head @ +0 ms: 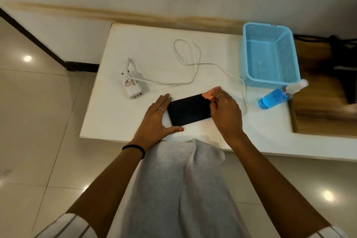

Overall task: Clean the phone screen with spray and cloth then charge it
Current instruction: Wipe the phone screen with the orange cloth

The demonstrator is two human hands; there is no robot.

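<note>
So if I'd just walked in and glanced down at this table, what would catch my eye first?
Probably the black phone lying flat near the table's front edge, with the left hand steadying its left end while the right hand presses an orange cloth onto its right end. Next, the bright blue basket at the back right, with a spray bottle of blue liquid lying on its side in front of it.

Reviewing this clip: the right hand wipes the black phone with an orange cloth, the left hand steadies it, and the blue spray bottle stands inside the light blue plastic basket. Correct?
Not quite. The head view shows the blue spray bottle lying on the white table beside the light blue plastic basket, not in it. The rest holds: right hand presses the orange cloth on the black phone, left hand steadies it.
</note>
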